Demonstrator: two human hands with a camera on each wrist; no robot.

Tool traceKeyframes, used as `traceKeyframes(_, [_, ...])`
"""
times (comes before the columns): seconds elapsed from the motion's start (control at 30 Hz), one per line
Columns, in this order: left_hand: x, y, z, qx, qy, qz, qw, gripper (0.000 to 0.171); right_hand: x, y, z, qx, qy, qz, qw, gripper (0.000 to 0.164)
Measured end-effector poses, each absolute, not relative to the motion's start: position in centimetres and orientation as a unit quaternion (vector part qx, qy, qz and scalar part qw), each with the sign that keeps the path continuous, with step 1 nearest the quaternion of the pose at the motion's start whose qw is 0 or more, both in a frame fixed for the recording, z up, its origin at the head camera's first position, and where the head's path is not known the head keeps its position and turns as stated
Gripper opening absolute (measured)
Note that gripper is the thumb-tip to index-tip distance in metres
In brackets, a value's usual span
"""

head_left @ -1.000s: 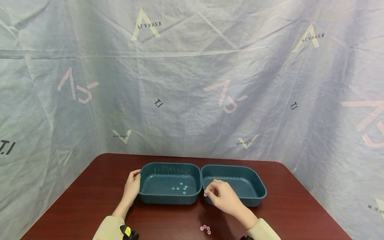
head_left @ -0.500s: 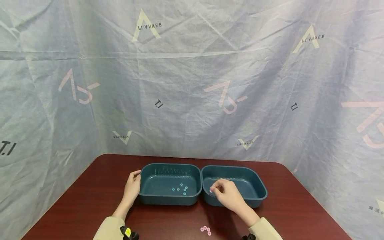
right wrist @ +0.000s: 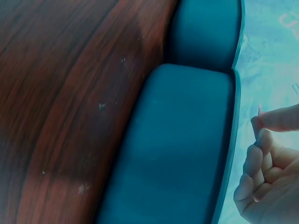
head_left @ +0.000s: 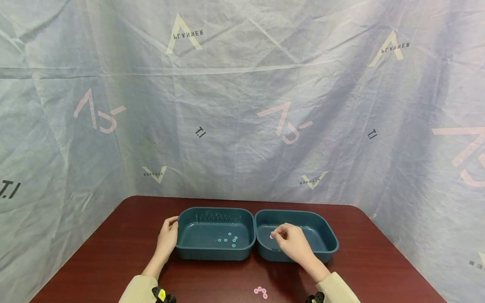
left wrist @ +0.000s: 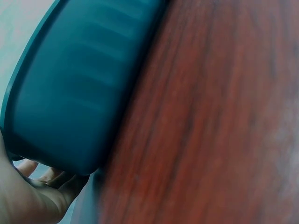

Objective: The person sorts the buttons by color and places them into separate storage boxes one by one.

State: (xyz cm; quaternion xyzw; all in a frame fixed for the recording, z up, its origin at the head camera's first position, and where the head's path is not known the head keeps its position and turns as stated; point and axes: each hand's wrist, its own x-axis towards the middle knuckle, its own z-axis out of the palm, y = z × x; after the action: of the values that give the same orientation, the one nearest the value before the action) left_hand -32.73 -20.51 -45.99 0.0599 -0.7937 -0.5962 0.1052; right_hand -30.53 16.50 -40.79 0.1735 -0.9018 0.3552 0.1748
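My left hand (head_left: 168,236) holds the left end of a dark teal plastic basin (head_left: 212,253), its fingers bent around the end wall in the left wrist view. Several small light-blue buttons lie on that basin's floor, toward its right side. My right hand (head_left: 293,243) is over a second teal basin (head_left: 329,248), close beside the first. Between thumb and index finger it pinches a small pink button (right wrist: 259,109), seen nearly edge-on in the right wrist view; the other fingers are curled. No buttons show on the visible part of the right basin's floor.
Several pink buttons (head_left: 259,290) lie in a small cluster on the dark red wooden table (head_left: 212,282), in front of the basins. A pale printed cloth (head_left: 235,105) hangs behind the table and along its sides.
My right hand has moved right and away from me with the pink button, from the right basin's near left corner to over its inside. My left hand stays at the left basin.
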Motion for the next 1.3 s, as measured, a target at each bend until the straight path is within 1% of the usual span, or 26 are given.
traceKeyframes(0.47, [-32.6,-20.4,-46.0,0.067,-0.791,-0.598,0.109,0.046,-31.1,17.5,-41.2,0.143,-0.906,0.359,0.174,0.014])
traceKeyframes(0.67, [-32.6,-20.3,-45.8,0.061,-0.793,-0.596,0.11,0.048,-31.6,18.0,-41.5,0.131,-0.906,0.357,0.184,0.016])
traceKeyframes(0.87, [-32.7,-20.4,-46.0,0.062,-0.791,-0.599,0.109,0.046,-31.8,18.4,-41.4,0.127,-0.907,0.354,0.189,0.015])
traceKeyframes(1.1, [-32.6,-20.4,-45.8,0.063,-0.796,-0.591,0.11,0.047,-32.2,18.7,-41.3,0.109,-0.909,0.36,0.178,0.011])
traceKeyframes(1.3, [-32.7,-20.5,-45.8,0.061,-0.8,-0.588,0.108,0.047,-32.5,19.0,-41.4,0.099,-0.913,0.354,0.178,0.012])
